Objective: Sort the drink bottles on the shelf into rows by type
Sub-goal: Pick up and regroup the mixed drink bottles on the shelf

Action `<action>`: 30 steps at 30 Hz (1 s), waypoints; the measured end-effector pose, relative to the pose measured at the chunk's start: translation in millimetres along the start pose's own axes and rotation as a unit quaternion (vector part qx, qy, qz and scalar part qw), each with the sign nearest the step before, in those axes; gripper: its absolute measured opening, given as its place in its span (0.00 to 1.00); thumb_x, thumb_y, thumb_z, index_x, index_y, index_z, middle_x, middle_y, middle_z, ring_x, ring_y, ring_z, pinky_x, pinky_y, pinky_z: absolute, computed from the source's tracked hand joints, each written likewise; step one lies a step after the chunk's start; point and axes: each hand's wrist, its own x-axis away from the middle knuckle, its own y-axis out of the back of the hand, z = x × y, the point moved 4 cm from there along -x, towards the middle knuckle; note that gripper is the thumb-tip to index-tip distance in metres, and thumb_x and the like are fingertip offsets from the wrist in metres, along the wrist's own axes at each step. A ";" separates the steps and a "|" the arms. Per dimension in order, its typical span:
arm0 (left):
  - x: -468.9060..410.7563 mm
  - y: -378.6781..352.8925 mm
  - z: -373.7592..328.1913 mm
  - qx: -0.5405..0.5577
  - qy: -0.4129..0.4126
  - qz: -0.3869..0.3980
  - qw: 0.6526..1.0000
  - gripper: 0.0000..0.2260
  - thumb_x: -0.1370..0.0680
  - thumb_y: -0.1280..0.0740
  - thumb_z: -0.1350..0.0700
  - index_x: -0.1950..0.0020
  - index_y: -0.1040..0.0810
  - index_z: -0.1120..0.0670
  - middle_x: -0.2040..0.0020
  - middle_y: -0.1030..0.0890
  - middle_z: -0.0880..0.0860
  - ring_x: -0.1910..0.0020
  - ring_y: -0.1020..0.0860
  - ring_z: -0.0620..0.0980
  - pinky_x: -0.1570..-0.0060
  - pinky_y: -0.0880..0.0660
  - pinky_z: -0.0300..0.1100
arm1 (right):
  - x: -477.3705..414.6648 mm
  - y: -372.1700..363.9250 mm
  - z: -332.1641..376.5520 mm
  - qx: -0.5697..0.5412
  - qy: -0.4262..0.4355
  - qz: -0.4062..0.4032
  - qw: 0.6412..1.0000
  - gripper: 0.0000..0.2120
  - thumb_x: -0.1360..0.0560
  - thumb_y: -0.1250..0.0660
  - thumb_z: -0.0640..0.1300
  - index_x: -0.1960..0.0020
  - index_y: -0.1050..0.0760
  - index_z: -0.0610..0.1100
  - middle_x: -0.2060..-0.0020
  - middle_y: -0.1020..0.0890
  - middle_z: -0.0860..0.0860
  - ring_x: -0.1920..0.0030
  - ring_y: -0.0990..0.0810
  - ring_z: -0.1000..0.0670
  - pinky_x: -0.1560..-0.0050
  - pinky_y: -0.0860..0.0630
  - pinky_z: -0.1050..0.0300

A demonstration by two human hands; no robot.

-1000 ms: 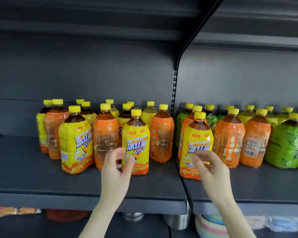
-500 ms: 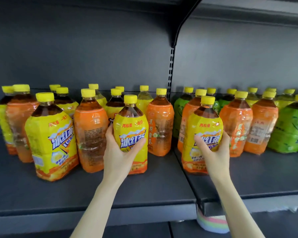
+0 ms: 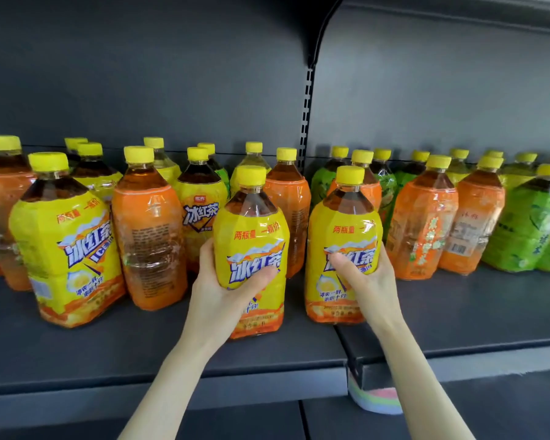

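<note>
Yellow-capped drink bottles with yellow, orange and green labels stand mixed on a dark grey shelf [image 3: 140, 350]. My left hand [image 3: 223, 287] grips a yellow-label iced tea bottle [image 3: 251, 236] near the shelf's front, at the centre. My right hand [image 3: 365, 281] grips a second yellow-label bottle [image 3: 343, 230] just to its right, above the seam between two shelf boards. A third yellow-label bottle [image 3: 67, 239] stands front left. Orange-label bottles [image 3: 150, 236] [image 3: 423, 227] flank the held ones. Green-label bottles [image 3: 534, 223] cluster at the right.
A slotted upright post [image 3: 307, 115] splits the dark back wall behind the bottles. Bare shelf runs along the front edge, widest at the right [image 3: 489, 306]. Below the shelf, a stack of pastel bowls [image 3: 378, 398] shows at the seam.
Both hands went from reaching with fingers apart to closing around the two front yellow-label bottles. The left-hand bottle now sits nearer the front edge. The view has moved closer.
</note>
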 end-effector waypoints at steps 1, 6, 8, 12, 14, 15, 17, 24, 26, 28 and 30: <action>0.3 -0.2 -1.1 -0.001 -0.001 -0.002 1.000 0.25 0.39 0.26 0.47 0.45 0.31 0.43 0.54 0.19 0.37 0.53 0.21 0.34 0.62 0.25 0.27 | 1.0 -0.8 1.3 -0.007 0.001 0.004 1.000 0.31 0.41 0.24 0.55 0.41 0.26 0.48 0.53 0.15 0.52 0.54 0.15 0.54 0.60 0.21 0.63; 1.5 -1.6 -8.0 0.004 0.002 0.002 1.000 0.24 0.39 0.27 0.47 0.46 0.30 0.44 0.49 0.20 0.42 0.54 0.21 0.34 0.62 0.25 0.29 | 5.5 -3.4 5.5 -0.007 -0.002 -0.013 1.000 0.27 0.38 0.25 0.52 0.41 0.27 0.50 0.51 0.16 0.53 0.53 0.16 0.55 0.56 0.20 0.60; 5.4 -2.9 -11.4 0.018 0.005 -0.011 1.000 0.26 0.39 0.27 0.46 0.43 0.29 0.47 0.48 0.20 0.44 0.51 0.20 0.39 0.58 0.25 0.33 | 11.3 -2.8 8.5 -0.001 -0.009 -0.030 1.000 0.26 0.39 0.24 0.55 0.44 0.27 0.53 0.52 0.16 0.54 0.53 0.16 0.56 0.53 0.19 0.55; 34.3 -9.0 -23.8 0.070 0.013 -0.046 0.996 0.26 0.39 0.27 0.45 0.42 0.26 0.47 0.50 0.18 0.44 0.50 0.19 0.43 0.52 0.22 0.43 | 39.0 10.5 24.4 -0.018 -0.030 -0.048 0.998 0.23 0.36 0.23 0.57 0.45 0.25 0.52 0.53 0.15 0.53 0.54 0.15 0.54 0.53 0.17 0.50; 53.1 -15.8 -32.3 0.104 0.009 -0.037 0.994 0.27 0.36 0.23 0.46 0.40 0.25 0.48 0.49 0.17 0.46 0.49 0.19 0.45 0.51 0.22 0.45 | 57.9 22.2 35.9 -0.028 -0.029 -0.048 0.998 0.23 0.37 0.23 0.59 0.46 0.23 0.51 0.53 0.15 0.53 0.54 0.15 0.53 0.54 0.18 0.51; 62.1 -20.6 -37.5 0.118 0.004 -0.034 0.992 0.26 0.36 0.23 0.45 0.40 0.25 0.48 0.49 0.17 0.46 0.49 0.18 0.45 0.52 0.21 0.44 | 67.3 30.0 42.7 -0.031 -0.027 -0.051 0.998 0.24 0.38 0.24 0.60 0.46 0.23 0.51 0.54 0.15 0.53 0.54 0.15 0.53 0.55 0.18 0.53; 78.6 -32.3 -52.2 0.134 -0.012 -0.029 0.990 0.23 0.37 0.26 0.45 0.43 0.24 0.46 0.50 0.16 0.43 0.50 0.18 0.44 0.56 0.21 0.39 | 83.8 49.2 58.1 -0.044 -0.025 -0.059 0.997 0.26 0.39 0.24 0.60 0.46 0.23 0.49 0.56 0.14 0.54 0.56 0.15 0.53 0.60 0.19 0.59; 154.1 -118.6 -98.6 0.176 -0.035 0.017 0.984 0.27 0.42 0.25 0.41 0.45 0.22 0.46 0.51 0.16 0.44 0.50 0.18 0.45 0.58 0.22 0.36 | 138.1 171.9 105.3 -0.025 -0.013 -0.085 0.996 0.23 0.40 0.26 0.59 0.49 0.22 0.50 0.58 0.14 0.53 0.59 0.15 0.52 0.65 0.21 0.61; 182.7 -156.9 -100.4 0.182 -0.015 0.044 0.982 0.31 0.45 0.23 0.38 0.45 0.22 0.47 0.50 0.16 0.46 0.50 0.18 0.47 0.57 0.21 0.39 | 158.1 218.4 111.9 -0.005 -0.017 -0.095 0.995 0.24 0.41 0.26 0.60 0.49 0.22 0.51 0.58 0.14 0.53 0.59 0.15 0.52 0.65 0.20 0.60; 210.4 -196.9 -102.8 0.186 0.000 0.073 0.980 0.25 0.39 0.23 0.43 0.45 0.22 0.47 0.50 0.16 0.46 0.49 0.18 0.46 0.55 0.21 0.39 | 179.1 263.9 117.3 0.012 -0.025 -0.111 0.993 0.26 0.41 0.27 0.61 0.48 0.22 0.49 0.58 0.14 0.52 0.60 0.15 0.52 0.65 0.21 0.60; 234.1 -235.4 -104.1 0.192 0.014 0.100 0.976 0.20 0.36 0.23 0.51 0.46 0.22 0.46 0.51 0.16 0.44 0.50 0.18 0.44 0.56 0.22 0.36 | 197.5 308.8 117.9 0.029 -0.037 -0.137 0.989 0.25 0.40 0.27 0.59 0.48 0.22 0.48 0.60 0.14 0.52 0.62 0.15 0.51 0.66 0.22 0.61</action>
